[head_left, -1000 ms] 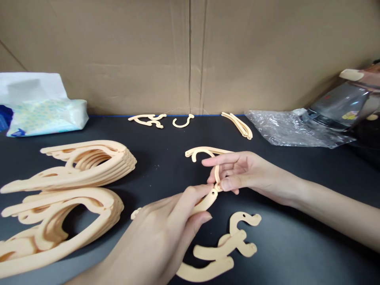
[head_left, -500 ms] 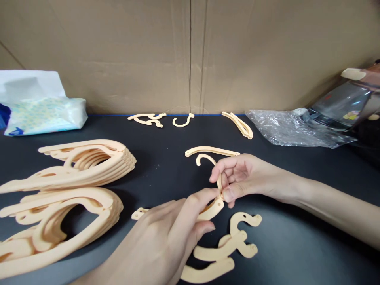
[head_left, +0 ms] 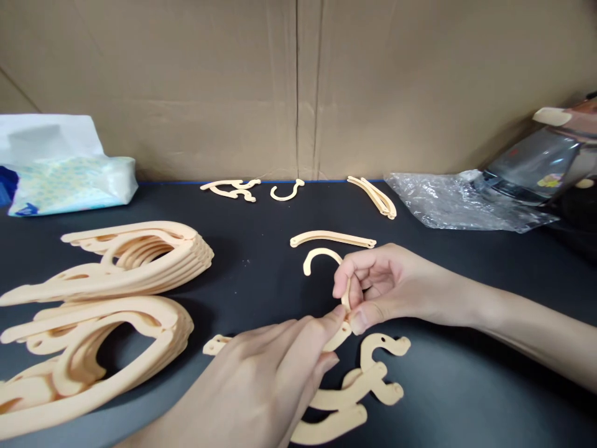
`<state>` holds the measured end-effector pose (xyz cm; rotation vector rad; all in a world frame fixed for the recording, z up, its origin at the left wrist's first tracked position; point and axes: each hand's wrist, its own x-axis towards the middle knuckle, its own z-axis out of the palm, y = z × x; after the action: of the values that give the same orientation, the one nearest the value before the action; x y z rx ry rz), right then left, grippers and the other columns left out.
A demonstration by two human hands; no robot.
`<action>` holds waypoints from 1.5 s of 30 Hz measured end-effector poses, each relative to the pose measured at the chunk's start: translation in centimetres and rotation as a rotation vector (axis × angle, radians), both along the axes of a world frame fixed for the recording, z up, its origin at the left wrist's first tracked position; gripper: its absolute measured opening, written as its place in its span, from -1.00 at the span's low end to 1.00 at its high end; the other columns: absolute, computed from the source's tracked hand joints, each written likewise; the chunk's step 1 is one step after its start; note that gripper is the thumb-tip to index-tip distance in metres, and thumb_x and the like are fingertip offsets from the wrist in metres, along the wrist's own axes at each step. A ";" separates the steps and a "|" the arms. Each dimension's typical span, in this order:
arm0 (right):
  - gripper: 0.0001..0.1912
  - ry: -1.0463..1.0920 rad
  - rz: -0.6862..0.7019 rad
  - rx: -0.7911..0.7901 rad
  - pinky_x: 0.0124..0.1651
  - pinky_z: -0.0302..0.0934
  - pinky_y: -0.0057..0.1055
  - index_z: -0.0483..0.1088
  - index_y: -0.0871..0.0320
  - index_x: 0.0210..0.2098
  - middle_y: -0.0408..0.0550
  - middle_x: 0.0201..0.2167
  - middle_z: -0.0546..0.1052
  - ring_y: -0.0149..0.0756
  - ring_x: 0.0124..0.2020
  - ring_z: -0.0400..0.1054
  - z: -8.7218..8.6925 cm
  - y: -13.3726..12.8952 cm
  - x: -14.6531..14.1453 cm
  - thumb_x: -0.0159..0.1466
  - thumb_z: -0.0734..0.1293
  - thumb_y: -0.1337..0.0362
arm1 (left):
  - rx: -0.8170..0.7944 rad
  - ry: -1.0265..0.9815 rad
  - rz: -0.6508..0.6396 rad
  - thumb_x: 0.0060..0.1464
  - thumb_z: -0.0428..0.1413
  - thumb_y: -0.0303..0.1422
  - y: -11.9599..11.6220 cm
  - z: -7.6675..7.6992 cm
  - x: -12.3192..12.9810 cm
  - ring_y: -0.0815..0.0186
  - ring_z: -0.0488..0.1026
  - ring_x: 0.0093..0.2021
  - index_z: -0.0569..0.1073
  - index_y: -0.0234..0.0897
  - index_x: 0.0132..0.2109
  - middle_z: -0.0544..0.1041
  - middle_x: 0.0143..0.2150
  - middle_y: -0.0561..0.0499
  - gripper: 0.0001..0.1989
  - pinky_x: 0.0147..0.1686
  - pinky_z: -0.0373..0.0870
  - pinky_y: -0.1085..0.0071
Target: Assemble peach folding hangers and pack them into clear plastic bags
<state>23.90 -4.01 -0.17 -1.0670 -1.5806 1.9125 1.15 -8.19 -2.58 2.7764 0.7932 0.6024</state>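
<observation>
My left hand point(head_left: 284, 361) is closed around a cream plastic hanger arm point(head_left: 338, 339); its holed far end sticks out to the left of my knuckles. Between the thumb and fingers of my right hand point(head_left: 377, 286) is a cream hanger hook point(head_left: 321, 254), its curve pointing up and left. Hook base and arm end meet at my fingertips, where the exact fit is covered. Just below my hands lie several loose curved hanger pieces point(head_left: 347, 389), some overlapping. Above them is a single hanger arm point(head_left: 333, 236).
Two stacks of folded hangers, an upper stack point(head_left: 163, 274) and a lower stack point(head_left: 153, 361), fill the left side. Along the back are small hanger parts point(head_left: 233, 188), another hook point(head_left: 285, 191), paired arms point(head_left: 373, 196), a tissue pack point(head_left: 74, 183), clear plastic wrap point(head_left: 448, 202) and a glass jug point(head_left: 527, 165).
The hook has tilted slightly left and down in my right hand. My left hand's fingers have shifted forward over the arm, covering more of it. The other pieces lie as before.
</observation>
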 end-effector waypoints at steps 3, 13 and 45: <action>-0.75 -0.005 -0.016 0.014 -0.30 0.32 -0.53 0.46 0.16 -0.32 -0.24 -0.45 0.54 -0.49 -0.41 0.45 0.1 -0.1 -0.2 0.05 0.55 0.37 | -0.040 -0.029 0.018 0.38 -0.21 -0.45 0.0 0.1 0.1 0.31 0.58 -0.37 0.23 -0.23 0.03 0.51 -0.37 0.10 -0.81 -0.33 0.57 0.49; -0.82 -0.077 -0.026 0.248 -0.29 0.34 -0.53 0.44 0.14 -0.32 -0.23 -0.44 0.55 -0.44 -0.36 0.51 1.0 -0.8 -0.4 0.13 0.51 0.34 | -0.189 -0.059 0.114 0.35 -0.11 -0.46 -0.4 0.3 -0.5 0.33 0.58 -0.30 0.25 -0.14 0.02 0.56 -0.23 0.12 -0.83 -0.32 0.51 0.47; -0.72 -0.846 -0.164 1.079 -0.20 0.18 -0.33 0.29 0.15 -0.21 -0.06 -0.33 0.43 -0.27 -0.30 0.32 -1.5 2.4 1.9 0.47 0.01 0.26 | -1.415 -0.731 0.513 0.24 0.10 -0.15 1.2 1.9 -0.3 0.44 0.45 -0.59 0.35 -0.22 -0.23 0.50 -0.34 0.06 -0.77 -0.60 0.54 0.50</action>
<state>25.82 -1.60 -1.63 -1.4086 -2.3623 0.2288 0.89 -6.99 -0.63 0.9840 1.0922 0.6563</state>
